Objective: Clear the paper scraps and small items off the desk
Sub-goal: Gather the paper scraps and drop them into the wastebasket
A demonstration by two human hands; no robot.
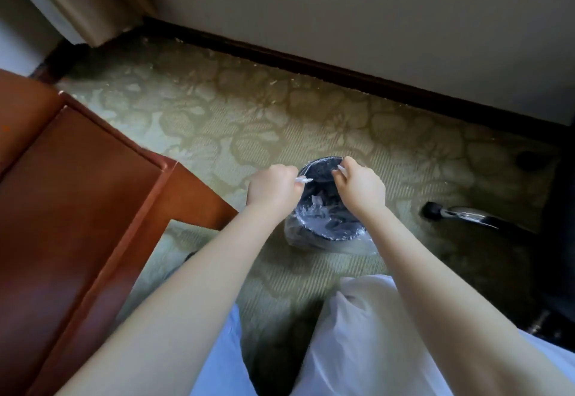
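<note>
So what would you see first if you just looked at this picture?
The left hand and right hand hang in the middle, over a small dark bin lined with a clear plastic bag, on the green patterned carpet. The left hand pinches what looks like a small white scrap above the rim. A big reddish wooden desk fills the left side.

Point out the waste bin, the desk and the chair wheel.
waste bin (326, 235): head view, near rim under the plastic liner.
desk (77, 193): head view, bare wooden top.
chair wheel (431, 209): head view, black caster at the end of the chrome leg.
</note>
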